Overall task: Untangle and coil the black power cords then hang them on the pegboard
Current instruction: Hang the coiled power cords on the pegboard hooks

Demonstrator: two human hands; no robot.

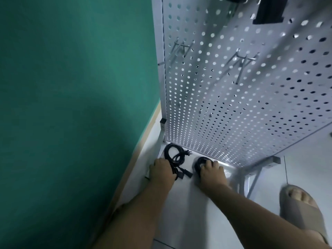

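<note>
Two black power cords lie on the white floor at the foot of a white pegboard [251,97]. The left cord [175,155] is a loose tangle with its plugs showing. My left hand [160,170] reaches down onto its near side, fingers curled around the cable. The right cord [200,163] is a tighter coil. My right hand [212,172] covers most of it, with the fingers curled over the coil. Two sets of metal hooks, one on the left [181,48] and one on the right [242,60], stick out of the pegboard higher up.
A green wall [71,105] stands close on the left with a beige skirting strip. The pegboard's metal frame leg [251,177] stands at the right of my right hand. A foot in a grey slipper [301,207] rests at the lower right. A black object [269,9] hangs at the pegboard's top.
</note>
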